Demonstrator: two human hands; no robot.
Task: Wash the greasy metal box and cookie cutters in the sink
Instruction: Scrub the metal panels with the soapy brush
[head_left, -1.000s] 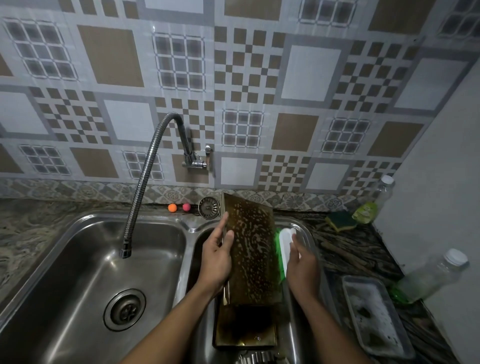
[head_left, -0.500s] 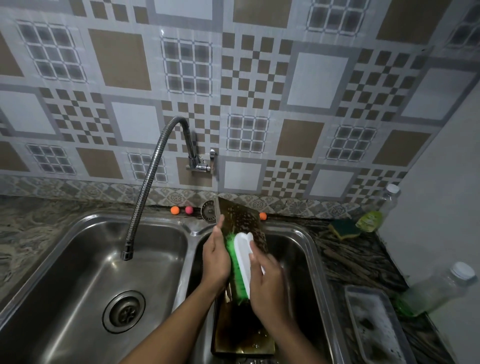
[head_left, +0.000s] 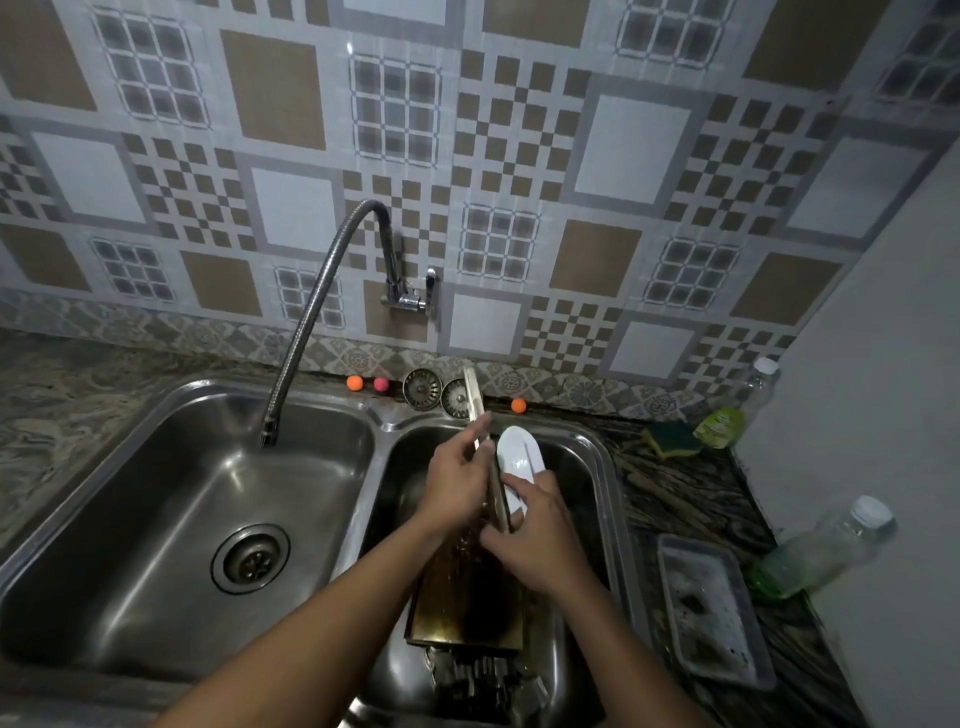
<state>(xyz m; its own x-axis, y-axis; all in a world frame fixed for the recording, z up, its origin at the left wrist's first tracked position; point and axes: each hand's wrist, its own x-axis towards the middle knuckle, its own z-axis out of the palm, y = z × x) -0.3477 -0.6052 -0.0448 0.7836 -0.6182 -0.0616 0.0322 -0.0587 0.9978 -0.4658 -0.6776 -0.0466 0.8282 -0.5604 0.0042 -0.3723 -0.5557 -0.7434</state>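
One basin (head_left: 607, 460) holds metal box (head_left: 457, 608) and cookie cutters (head_left: 483, 675).

A brown-stained, greasy flat metal box panel (head_left: 474, 395) stands upright and edge-on over the right basin of the stainless-steel double sink (head_left: 384, 426), gripped by the left hand (head_left: 454, 488). Below it, the grease-darkened rectangular metal box base (head_left: 462, 608) lies in the same basin. The dark metal cookie cutters (head_left: 480, 675) sit heaped just beside its near end.

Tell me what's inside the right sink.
A greasy box, cutters nearer the camera, the left hand holding a metal panel, the right hand a brush. The drain is hidden.
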